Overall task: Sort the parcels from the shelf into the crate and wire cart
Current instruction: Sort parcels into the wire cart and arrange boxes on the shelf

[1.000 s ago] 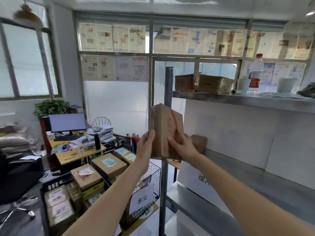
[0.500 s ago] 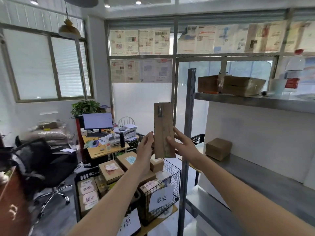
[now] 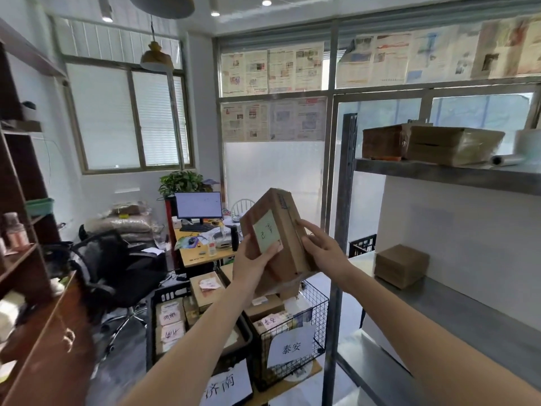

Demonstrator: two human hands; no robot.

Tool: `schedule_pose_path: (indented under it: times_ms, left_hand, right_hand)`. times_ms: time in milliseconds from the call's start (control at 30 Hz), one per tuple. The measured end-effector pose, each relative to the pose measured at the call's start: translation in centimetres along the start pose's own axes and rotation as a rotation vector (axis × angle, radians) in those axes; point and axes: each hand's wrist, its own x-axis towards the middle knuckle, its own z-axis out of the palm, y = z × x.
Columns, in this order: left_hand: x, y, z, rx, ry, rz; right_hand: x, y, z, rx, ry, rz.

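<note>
While we are holding the parcel (image 3: 276,241) up in front of us with both hands, our left hand (image 3: 254,263) is gripping its lower left side, thumb pressing on the edge of the green label (image 3: 267,234), and our right hand (image 3: 320,253) is gripping the right edge, fingers lying along the cardboard. We are keeping the box tilted, its labelled face turned toward us and its top end leaning right, with handwriting showing on the label. It is hanging in the air, just left of the shelf (image 3: 456,315) post and above the wire cart (image 3: 314,312), touching neither. We are seeing the cart standing below with cardboard parcels inside and a white paper sign hanging on its front. Just to its left the black crate (image 3: 164,297) is sitting on the floor, also holding labelled parcels, with another white sign leaning at its front. On the shelf to our right one small box (image 3: 401,265) is resting on the middle level, and two wrapped boxes (image 3: 433,143) are sitting side by side on the upper level. Further back a desk (image 3: 202,254) is carrying a monitor (image 3: 199,205), a black chair (image 3: 111,268) is standing beside it, and newspaper sheets are covering the upper window panes.
</note>
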Motion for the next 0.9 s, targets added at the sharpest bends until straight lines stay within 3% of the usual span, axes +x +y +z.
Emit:
schedule_pose_path:
  times_ms: [133, 367, 900]
  left_hand:
    - [0.5, -1.6, -1.4, 0.094, 0.097, 0.032]
    - [2.2, -3.3, -2.7, 0.214, 0.191, 0.053]
    - [15.8, -11.3, -5.0, 0.143, -0.009, -0.125]
  right_hand:
    - [0.9, 1.1, -0.1, -0.104, -0.015, -0.024]
    - [2.9, 3.9, 0.4, -0.087, -0.112, 0.095]
    - [15.7, 13.4, 0.5, 0.017, -0.051, 0.319]
